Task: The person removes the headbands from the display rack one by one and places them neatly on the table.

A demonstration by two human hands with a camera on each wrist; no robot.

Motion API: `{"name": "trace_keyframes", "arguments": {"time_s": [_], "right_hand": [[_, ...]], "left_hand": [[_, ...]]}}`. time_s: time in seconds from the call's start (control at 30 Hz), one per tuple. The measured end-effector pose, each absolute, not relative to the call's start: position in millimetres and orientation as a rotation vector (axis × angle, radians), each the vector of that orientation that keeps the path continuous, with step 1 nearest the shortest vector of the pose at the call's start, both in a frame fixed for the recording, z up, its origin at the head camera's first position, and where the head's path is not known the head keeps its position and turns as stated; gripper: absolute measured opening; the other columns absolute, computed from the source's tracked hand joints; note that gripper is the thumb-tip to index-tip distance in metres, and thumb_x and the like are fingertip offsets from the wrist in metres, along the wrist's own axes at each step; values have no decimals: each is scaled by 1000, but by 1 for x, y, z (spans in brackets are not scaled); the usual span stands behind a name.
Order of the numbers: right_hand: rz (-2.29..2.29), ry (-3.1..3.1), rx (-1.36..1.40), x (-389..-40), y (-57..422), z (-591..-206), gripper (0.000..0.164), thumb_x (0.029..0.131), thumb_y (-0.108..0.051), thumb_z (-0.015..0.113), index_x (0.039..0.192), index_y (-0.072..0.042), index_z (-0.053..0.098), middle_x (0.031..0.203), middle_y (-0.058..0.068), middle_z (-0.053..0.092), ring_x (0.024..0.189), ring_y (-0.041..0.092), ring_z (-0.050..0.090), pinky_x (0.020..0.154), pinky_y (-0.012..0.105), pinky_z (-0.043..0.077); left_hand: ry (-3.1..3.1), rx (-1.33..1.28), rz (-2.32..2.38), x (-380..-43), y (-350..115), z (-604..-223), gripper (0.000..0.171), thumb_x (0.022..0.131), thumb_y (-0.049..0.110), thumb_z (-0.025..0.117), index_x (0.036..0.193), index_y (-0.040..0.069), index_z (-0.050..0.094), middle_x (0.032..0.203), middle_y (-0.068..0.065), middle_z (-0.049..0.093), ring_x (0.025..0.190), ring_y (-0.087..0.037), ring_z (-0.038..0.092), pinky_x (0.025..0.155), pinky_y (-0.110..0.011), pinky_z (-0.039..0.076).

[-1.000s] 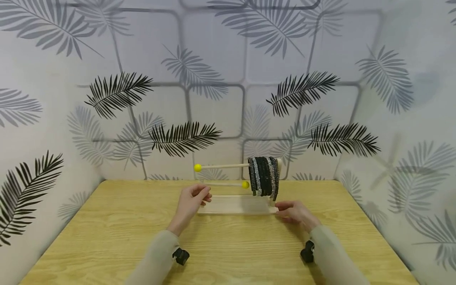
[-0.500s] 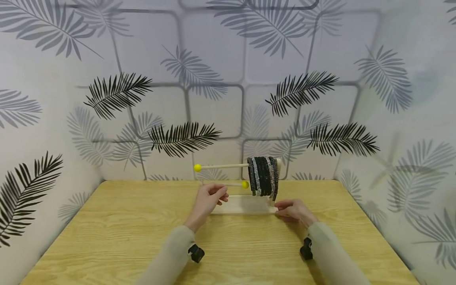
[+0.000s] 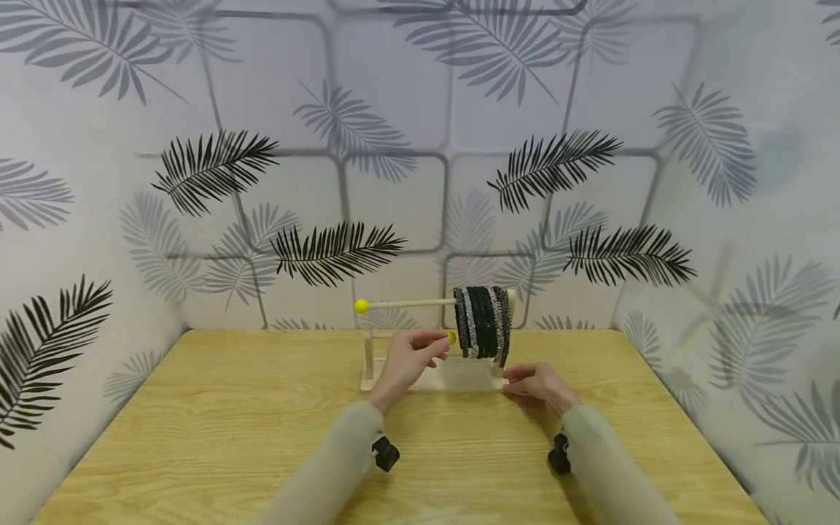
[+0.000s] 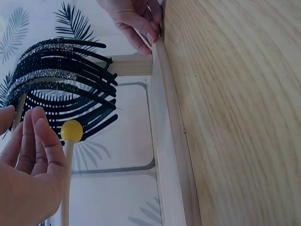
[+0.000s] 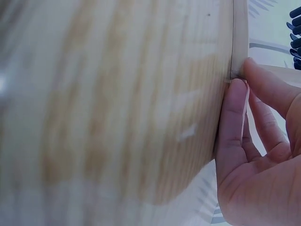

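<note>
A pale wooden headband stand (image 3: 466, 379) has two horizontal rods, each tipped with a yellow ball. Several black and silver glittery headbands (image 3: 483, 322) hang together at the right end of its upper rod. My left hand (image 3: 412, 356) is in front of the stand, near the lower rod's yellow ball (image 4: 72, 131). In the left wrist view its fingers are loosely bent, thumb apart, with nothing between them, close to the headbands. My right hand (image 3: 541, 386) pinches the right end of the stand's base between thumb and fingers.
The stand rests on a wood-grain table (image 3: 230, 415) toward the back. Behind and beside it rise walls with a leaf pattern (image 3: 394, 197). The upper rod's yellow ball (image 3: 361, 307) points left. A black wrist camera (image 3: 386, 453) sits on my left sleeve.
My left hand has moved right along the front of the stand, from its left end toward the headbands. My right hand keeps its hold on the base. The headbands have not moved.
</note>
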State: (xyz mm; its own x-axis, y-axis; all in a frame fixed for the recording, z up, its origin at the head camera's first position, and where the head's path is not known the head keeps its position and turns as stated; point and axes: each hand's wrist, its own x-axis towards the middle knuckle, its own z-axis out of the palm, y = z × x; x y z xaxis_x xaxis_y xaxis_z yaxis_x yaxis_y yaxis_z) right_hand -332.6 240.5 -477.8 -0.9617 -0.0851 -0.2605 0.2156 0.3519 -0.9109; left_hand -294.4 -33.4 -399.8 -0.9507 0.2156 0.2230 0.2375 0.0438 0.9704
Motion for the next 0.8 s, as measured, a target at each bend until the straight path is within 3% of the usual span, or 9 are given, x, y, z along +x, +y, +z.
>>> {"name": "trace_keyframes", "arguments": {"time_s": [0.17,0.4,0.63,0.8], "right_hand": [[-1628,2387,170,-335,238,-481,38,85,-1,73,122,5,64,110,17,68,81,10,67,72,28,59],[-1638,2391,157,-335,237,-481,38,85,1,73,121,6,64,106,16,69,78,10,67,72,29,59],[-1630,2396,165,-333,237,-485,39,85,0,73,123,6,64,102,11,71,79,10,67,73,29,59],[-1639,2391,163,-333,237,-484,40,85,-1,73,123,6,63,103,13,72,79,10,68,74,30,59]], "left_hand": [[-2230,-488,-2156,-299,-23,-399,29,95,10,65,121,-4,66,112,-26,69,99,-38,68,81,-39,58],[-2182,-432,-2188,-302,-11,-403,31,92,10,69,121,-2,67,115,-20,70,92,-15,69,87,-34,56],[-2170,-404,-2215,-302,-4,-405,35,94,13,67,124,-3,65,119,-21,68,104,-32,68,92,-39,54],[-2192,-401,-2202,-316,3,-418,39,94,19,67,129,1,63,125,-18,66,112,-29,65,98,-44,51]]}}
